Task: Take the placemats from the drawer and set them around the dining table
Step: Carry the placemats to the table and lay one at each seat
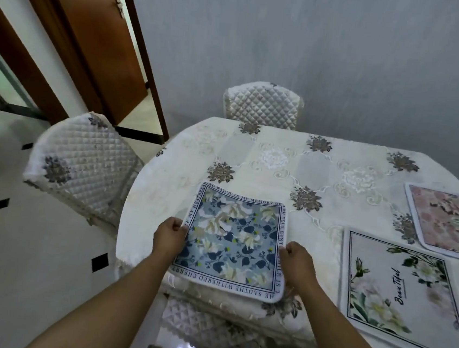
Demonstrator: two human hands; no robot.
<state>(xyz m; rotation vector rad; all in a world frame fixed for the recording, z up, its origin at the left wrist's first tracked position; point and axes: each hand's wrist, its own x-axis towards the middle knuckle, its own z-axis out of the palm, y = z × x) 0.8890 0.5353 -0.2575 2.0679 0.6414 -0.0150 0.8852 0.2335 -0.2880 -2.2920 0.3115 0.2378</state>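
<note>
Nearest the person, a quilted chair back [206,333] is tucked under the near edge of the dining table [165,184], and just beyond it the blue floral placemat [232,242] lies on the tablecloth with its near edge hanging slightly over that table edge. The left hand [169,235] is pinched on the mat's left border and the right hand [294,261] is pinched on its right border, thumbs on top, both near the mat's middle height. The mat looks thin, light and limp rather than stiff, so gripping two opposite edges like this should keep it flat; held by one corner it would likely droop and fold. Its surface seems smooth, so it may slide on the embroidered cloth and can be nudged square. To the right of the blue mat, well apart from it, lies a white floral placemat [397,290], and farther right and beyond that a pink floral placemat [450,219]. Past the table's far edge stands another quilted chair [262,103], with a third [79,163] off the table's left side.
</note>
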